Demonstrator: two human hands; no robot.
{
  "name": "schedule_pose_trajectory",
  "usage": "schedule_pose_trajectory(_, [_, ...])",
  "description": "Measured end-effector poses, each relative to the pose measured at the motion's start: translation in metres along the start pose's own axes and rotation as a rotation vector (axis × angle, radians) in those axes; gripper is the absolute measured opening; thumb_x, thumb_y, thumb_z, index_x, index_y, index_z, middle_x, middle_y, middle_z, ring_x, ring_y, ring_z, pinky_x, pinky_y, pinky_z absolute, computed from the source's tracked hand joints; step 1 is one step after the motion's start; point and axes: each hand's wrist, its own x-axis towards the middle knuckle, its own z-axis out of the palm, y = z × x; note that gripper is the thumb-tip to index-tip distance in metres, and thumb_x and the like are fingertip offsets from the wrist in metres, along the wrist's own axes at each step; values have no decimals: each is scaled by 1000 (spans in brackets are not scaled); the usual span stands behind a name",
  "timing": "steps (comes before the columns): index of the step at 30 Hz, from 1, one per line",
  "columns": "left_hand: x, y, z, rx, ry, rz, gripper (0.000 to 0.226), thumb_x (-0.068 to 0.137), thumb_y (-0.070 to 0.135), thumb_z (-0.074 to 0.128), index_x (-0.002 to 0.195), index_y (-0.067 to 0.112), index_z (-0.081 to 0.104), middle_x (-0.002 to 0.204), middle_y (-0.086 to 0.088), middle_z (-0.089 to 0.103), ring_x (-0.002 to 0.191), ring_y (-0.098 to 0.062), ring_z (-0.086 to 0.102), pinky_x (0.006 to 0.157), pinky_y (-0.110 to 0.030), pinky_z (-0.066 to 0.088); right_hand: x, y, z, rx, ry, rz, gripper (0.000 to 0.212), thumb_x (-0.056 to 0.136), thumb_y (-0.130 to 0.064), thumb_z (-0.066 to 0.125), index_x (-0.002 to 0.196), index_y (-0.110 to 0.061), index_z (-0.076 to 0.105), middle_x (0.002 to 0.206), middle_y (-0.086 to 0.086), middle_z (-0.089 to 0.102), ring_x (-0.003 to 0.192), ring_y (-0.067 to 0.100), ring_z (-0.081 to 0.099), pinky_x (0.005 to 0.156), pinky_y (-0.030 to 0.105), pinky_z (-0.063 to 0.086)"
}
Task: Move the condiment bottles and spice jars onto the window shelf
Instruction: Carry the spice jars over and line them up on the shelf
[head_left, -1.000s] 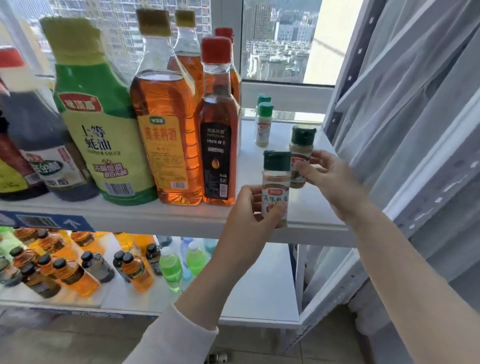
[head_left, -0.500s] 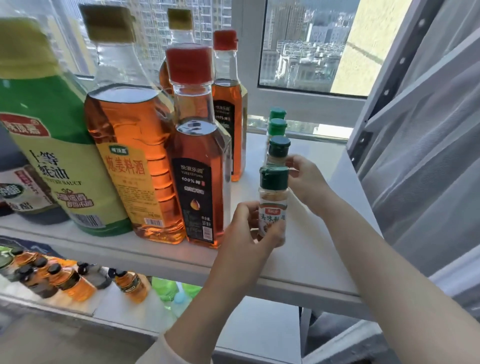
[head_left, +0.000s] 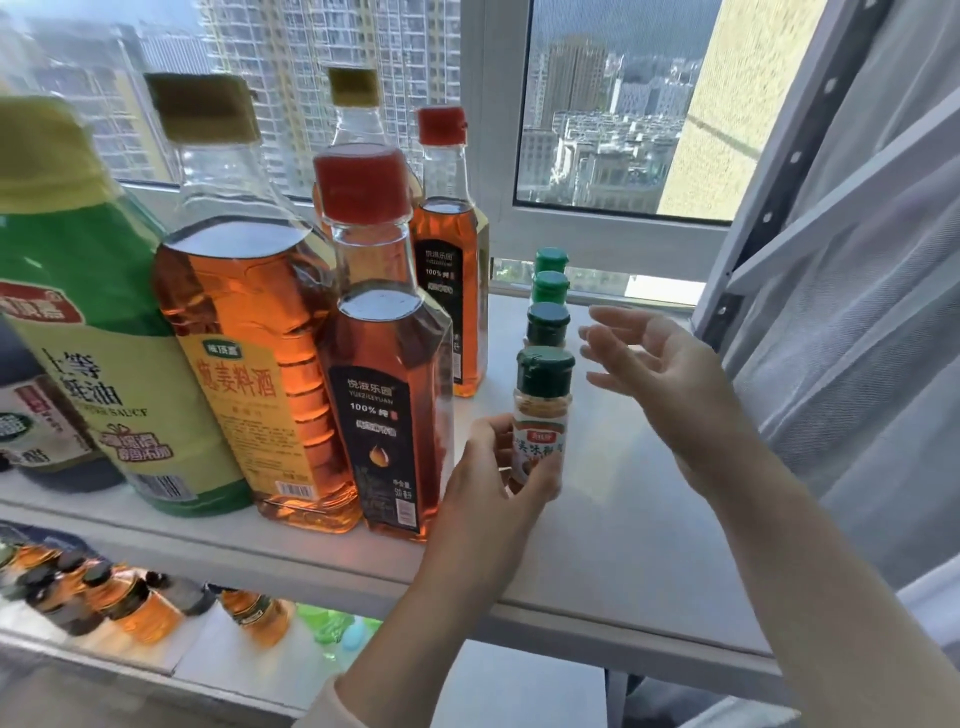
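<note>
Now the right hand is off the second jar, fingers released just right of it; the left hand fingers grasp the nearest spice jar, just nearer than it on the window shelf; placement step, next likely: let go, jar kept upright.

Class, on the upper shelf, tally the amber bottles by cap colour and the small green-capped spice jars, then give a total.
Red-capped amber bottles: 2
Yellow-capped amber bottles: 2
Green-capped spice jars: 4
Total: 8
</note>
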Motion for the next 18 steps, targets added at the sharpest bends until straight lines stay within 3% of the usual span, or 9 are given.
schedule_pose_trajectory(5, [5,5,5,78,11,51,29,88,27,59,114,27,47,93,18,62,81,13,58,79,-24,50,-18,-17,2,-92,-106,-18,49,57,-47,71,103,-36,59,99,-17,66,88,-1,65,77,18,53])
schedule_pose_trajectory(8, [3,4,6,111,14,41,30,88,27,59,116,26,46,100,12,63,90,0,60,82,-28,51,-20,-10,6,-129,-60,-28,42,65,-28,79,100,-39,57,99,-17,65,87,1,65,76,20,53])
schedule_pose_trajectory(11, [-1,8,5,192,26,39,41,88,25,59,125,25,41,115,6,60,94,-5,54,68,0,39,-19,-3,10,-130,-64,-42,41,68,-18,78,96,-39,57,97,-20,65,82,-3,64,72,14,52])
schedule_pose_trajectory(13, [-5,9,5,237,18,39,61,88,25,59,140,22,28,136,4,49,115,-7,46,77,4,30,-17,2,12,-114,-72,-39,41,70,-14,77,97,-37,58,97,-19,64,81,-4,64,71,11,51])
schedule_pose_trajectory(15, [-12,9,4,297,7,56,73,90,31,55,147,20,10,152,4,25,136,-9,24,93,-5,15,-13,7,13,-105,-66,-28,41,72,-10,76,101,-33,58,99,-18,64,84,-2,63,71,10,50])
schedule_pose_trajectory(18, [-22,5,2,348,-5,86,73,91,36,50,147,20,7,155,6,15,140,-6,14,97,-5,8,-9,10,17,-115,-54,-17,43,73,-8,75,108,-28,58,100,-18,63,89,1,62,71,10,50])
